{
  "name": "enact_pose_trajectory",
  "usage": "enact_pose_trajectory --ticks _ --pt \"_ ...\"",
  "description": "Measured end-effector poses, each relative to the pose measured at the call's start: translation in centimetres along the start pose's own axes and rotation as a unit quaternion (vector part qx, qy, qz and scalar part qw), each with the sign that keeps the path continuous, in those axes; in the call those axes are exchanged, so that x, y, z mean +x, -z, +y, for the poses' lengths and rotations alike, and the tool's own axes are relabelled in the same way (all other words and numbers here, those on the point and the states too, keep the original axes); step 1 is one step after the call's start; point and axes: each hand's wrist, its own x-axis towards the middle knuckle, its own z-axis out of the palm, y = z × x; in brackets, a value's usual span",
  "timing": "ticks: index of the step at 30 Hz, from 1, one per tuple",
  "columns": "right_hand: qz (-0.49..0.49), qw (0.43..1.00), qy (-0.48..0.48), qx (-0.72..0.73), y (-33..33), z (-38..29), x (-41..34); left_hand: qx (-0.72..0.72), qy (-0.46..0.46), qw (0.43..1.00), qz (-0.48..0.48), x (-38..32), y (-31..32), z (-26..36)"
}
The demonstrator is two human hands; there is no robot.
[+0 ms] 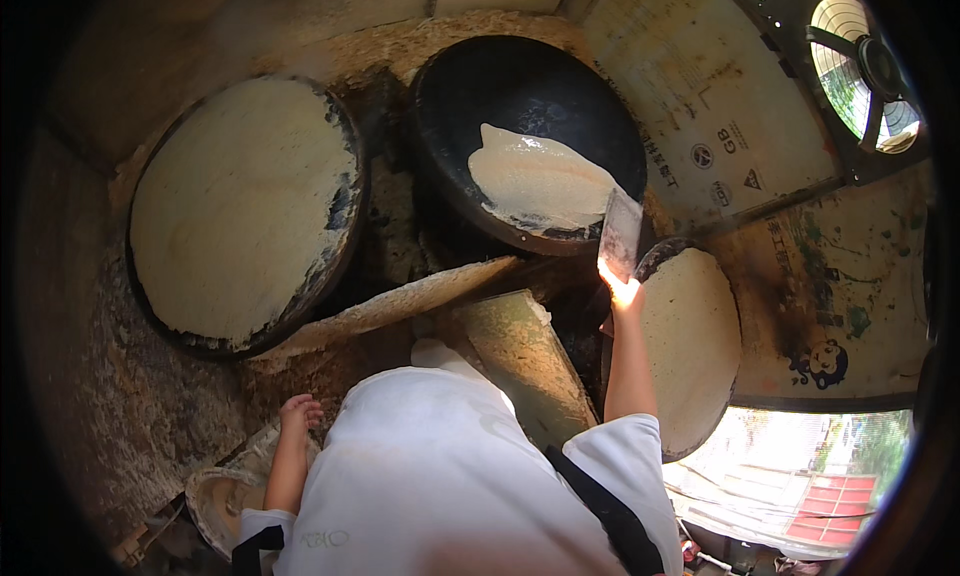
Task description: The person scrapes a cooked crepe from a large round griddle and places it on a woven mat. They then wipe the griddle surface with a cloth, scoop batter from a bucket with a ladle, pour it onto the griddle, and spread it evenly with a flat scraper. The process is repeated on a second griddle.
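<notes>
My right hand (625, 295) grips a flat, wide-bladed scraper (621, 227) at the near right rim of a round black griddle (517, 88). A wet, pale mass of batter (540, 175) lies on that griddle, reaching from its middle to the near edge, and the blade touches its right end. The far part of the griddle surface is dark and bare. My left hand (301, 412) hangs low at my left side with loosely curled fingers and nothing visible in it, above a batter-smeared bucket (217, 493).
A second griddle (358, 201) on the left bears a pale sheet of batter (240, 208). Another batter-covered griddle (690, 351) stands close beside my right forearm. A crusted board edge (405, 295) and a worn panel (525, 351) lie before me. A fan (874, 66) sits in the right wall.
</notes>
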Motion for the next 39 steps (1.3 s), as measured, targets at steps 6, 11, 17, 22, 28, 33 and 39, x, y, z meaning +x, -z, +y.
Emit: enact_pose_trajectory --ticks 6,11,17,22,28,33,39 --pt "-0.237 0.948 0.014 0.214 -4.4 -6.7 -4.6 0.034 0.021 0.999 -0.012 0.1 -1.0 -1.1" --pt "-0.131 0.942 0.310 0.006 -7.3 -10.1 -9.8 0.029 0.016 0.999 -0.033 0.8 -1.7 -1.2" --pt "-0.016 0.959 0.249 -0.137 -3.9 -5.1 -3.5 0.005 0.006 1.000 -0.028 1.0 -0.7 -1.5" --pt "-0.006 0.998 0.016 0.053 -0.1 -1.0 1.9 -0.019 0.019 0.999 -0.017 1.3 0.7 -3.2" --pt "-0.253 0.923 -0.146 0.251 -3.2 -8.3 -2.5 0.003 -0.001 1.000 -0.029 1.0 -0.4 -3.7" --pt "-0.148 0.946 0.286 -0.038 -7.2 -12.4 -7.7 -0.010 -0.003 1.000 -0.029 0.2 -1.9 -2.2" --pt "0.070 0.877 0.445 -0.168 -6.9 -9.1 -4.8 0.015 0.005 1.000 -0.016 0.2 -1.1 -2.9"
